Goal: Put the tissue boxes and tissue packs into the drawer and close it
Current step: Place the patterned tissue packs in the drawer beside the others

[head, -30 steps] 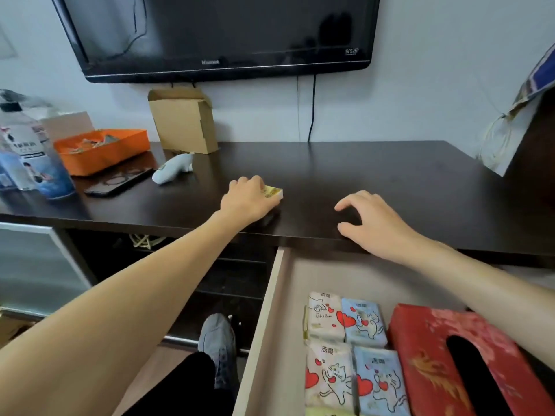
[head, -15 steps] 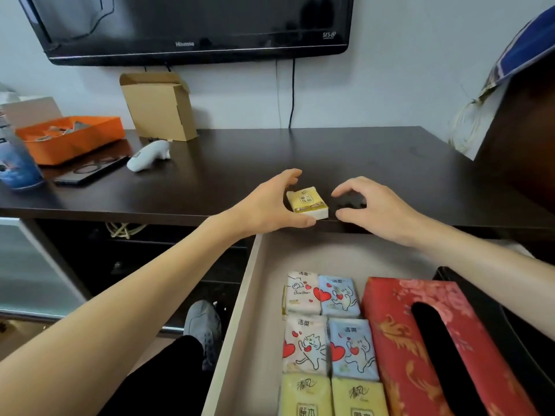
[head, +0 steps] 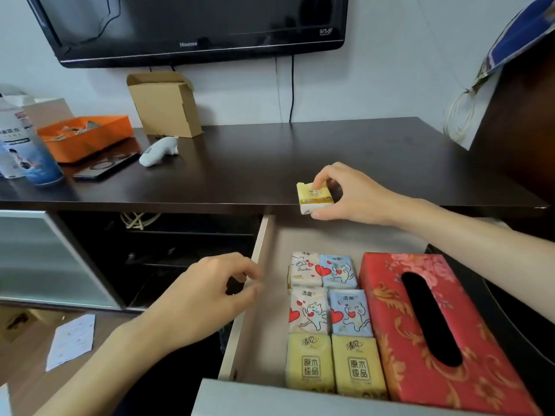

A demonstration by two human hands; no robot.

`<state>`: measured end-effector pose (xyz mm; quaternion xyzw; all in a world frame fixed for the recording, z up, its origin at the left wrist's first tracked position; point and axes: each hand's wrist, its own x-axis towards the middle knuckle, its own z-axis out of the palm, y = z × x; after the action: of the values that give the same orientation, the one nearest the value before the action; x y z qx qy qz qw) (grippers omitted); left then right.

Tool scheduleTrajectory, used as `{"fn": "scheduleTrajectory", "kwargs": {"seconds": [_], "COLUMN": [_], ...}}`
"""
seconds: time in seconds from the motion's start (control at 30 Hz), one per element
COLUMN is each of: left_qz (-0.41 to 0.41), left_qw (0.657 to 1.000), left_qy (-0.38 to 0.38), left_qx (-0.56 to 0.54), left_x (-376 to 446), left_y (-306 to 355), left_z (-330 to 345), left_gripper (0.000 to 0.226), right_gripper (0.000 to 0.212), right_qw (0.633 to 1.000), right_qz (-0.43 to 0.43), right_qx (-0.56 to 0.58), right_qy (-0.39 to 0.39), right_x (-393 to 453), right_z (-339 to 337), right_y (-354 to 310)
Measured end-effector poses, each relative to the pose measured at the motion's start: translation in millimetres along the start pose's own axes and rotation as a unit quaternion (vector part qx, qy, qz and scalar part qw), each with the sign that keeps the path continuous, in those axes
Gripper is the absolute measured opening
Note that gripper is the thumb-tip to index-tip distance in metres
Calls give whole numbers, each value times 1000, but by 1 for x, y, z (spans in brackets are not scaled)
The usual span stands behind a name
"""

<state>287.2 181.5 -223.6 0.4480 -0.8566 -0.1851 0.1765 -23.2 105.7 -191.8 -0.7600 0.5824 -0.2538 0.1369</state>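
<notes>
My right hand (head: 348, 195) pinches a small yellow tissue pack (head: 315, 197) at the front edge of the dark tabletop (head: 270, 157), just above the back of the open drawer (head: 258, 313). Inside the drawer lie several tissue packs (head: 330, 319) in two columns, cat-printed ones behind and yellow ones in front. A red floral tissue box (head: 435, 331) lies to their right, with a black box (head: 507, 322) partly showing at the far right. My left hand (head: 207, 298) hovers beside the drawer's left wall, fingers loosely curled and holding nothing.
An orange tray (head: 87, 136), a cardboard box (head: 165, 105), a white gadget (head: 160, 147), a phone (head: 105, 168) and a bottle (head: 21, 145) sit on the left of the tabletop. A TV (head: 195, 25) hangs above. The drawer's grey front (head: 300, 400) is nearest me.
The yellow pack passed from my left hand to my right, which now grips it at the table edge. My left hand dropped down beside the drawer's left wall.
</notes>
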Motion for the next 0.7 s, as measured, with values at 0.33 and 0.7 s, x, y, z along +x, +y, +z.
{"fn": "scheduleTrajectory", "kwargs": {"seconds": [0.33,0.7], "left_qz": [-6,-103], "left_qw": [998,985], "left_qy": [-60,-127], "left_qx": [20,62], "left_x": [94,134], "left_y": [23,23], "left_z": [48,81], "left_gripper": [37,52], "right_gripper": [63,49], "right_qw": [993,981], "right_qz": [63,127], "right_qx": [-75,-39], "right_qy": [-63,-142], "right_x": [-82,-65], "right_z": [16,30], "right_y": [9,27]}}
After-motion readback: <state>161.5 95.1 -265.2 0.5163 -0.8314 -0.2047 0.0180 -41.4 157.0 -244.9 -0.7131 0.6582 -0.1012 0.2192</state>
